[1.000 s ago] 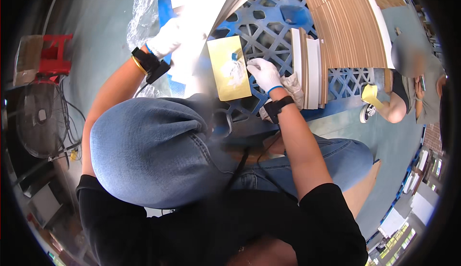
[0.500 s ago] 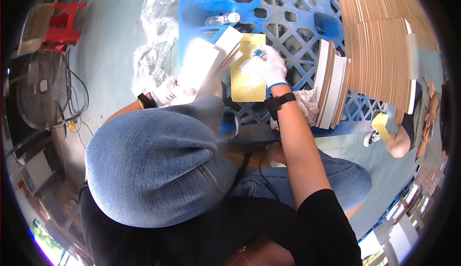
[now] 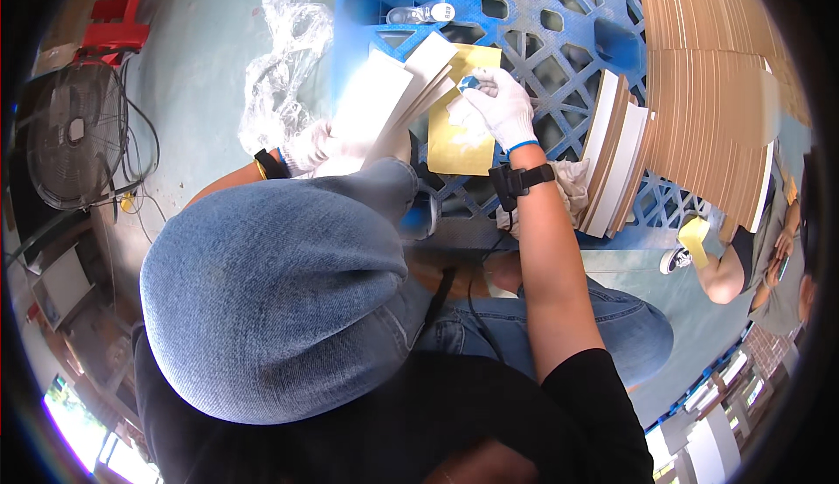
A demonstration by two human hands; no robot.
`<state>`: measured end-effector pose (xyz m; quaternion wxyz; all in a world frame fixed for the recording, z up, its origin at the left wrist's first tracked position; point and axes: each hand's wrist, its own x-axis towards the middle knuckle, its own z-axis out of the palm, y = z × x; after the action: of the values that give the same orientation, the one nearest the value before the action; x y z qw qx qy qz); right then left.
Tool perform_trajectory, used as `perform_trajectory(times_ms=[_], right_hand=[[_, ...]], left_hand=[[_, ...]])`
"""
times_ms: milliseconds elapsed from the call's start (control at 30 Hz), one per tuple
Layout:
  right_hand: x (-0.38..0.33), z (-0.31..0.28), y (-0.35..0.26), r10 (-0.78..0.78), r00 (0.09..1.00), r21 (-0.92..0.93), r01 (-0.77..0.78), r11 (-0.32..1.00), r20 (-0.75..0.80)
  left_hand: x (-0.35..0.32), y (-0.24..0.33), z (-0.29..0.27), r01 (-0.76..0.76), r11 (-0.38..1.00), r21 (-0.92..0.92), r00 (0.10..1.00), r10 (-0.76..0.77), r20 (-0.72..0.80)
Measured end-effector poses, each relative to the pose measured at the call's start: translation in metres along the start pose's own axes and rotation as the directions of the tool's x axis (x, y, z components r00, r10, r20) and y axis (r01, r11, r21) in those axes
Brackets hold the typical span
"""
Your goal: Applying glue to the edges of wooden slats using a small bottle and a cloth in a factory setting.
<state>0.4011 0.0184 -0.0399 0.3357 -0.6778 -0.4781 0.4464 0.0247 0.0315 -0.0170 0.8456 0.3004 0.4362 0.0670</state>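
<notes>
Right hand [image 3: 504, 107]: fingers closed on small blue object [image 3: 468, 84] above yellow sheet [image 3: 456, 154]. Left hand [image 3: 308, 147] at lower end of white panels [image 3: 377, 95]; finger opening indeterminate. Bare blue pallet [image 3: 617, 44] lies between sheet's right edge and cardboard stack [image 3: 703, 100].

A sheaf of white boards [image 3: 371, 100] stands tilted, its upper end leaning to the right and away from the person's knee; several pieces are fanned unevenly, and strong glare washes out the nearest face. Just right of it, a yellow rectangular sheet [image 3: 463, 156] lies flat, partly overlapped by the boards, bearing an irregular white patch [image 3: 468, 122]. A small blue piece [image 3: 468, 84] sits pinched in the right grip [image 3: 504, 107]; I can't make out its exact shape from here.
</notes>
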Motion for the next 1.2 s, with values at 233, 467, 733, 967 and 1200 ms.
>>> perform_trajectory(times_ms=[233,467,733,967,1200], right_hand=[[0.005,0.003,0.005,0.016,0.999,0.022,-0.015,1.000,-0.031],[0.001,0.003,0.002,0.053,0.999,0.003,-0.053,0.999,-0.004],[0.001,0.000,-0.008,0.026,1.000,-0.053,-0.026,0.998,0.006],[0.005,0.006,-0.003,0.066,0.998,0.022,-0.066,0.998,0.006],[-0.008,-0.014,-0.007,0.165,0.986,-0.246,-0.165,0.955,-0.022]], left_hand=[[-0.009,0.012,0.023,-0.039,0.997,-0.067,0.999,0.038,-0.012],[-0.009,0.011,0.020,-0.016,0.999,-0.037,0.999,0.014,-0.042],[-0.007,0.009,0.019,-0.008,1.000,-0.023,0.998,0.006,-0.062],[0.008,-0.022,-0.019,-0.009,0.999,-0.050,1.000,0.009,-0.005],[0.027,-0.040,-0.060,0.081,0.994,-0.070,0.994,-0.076,0.074]])
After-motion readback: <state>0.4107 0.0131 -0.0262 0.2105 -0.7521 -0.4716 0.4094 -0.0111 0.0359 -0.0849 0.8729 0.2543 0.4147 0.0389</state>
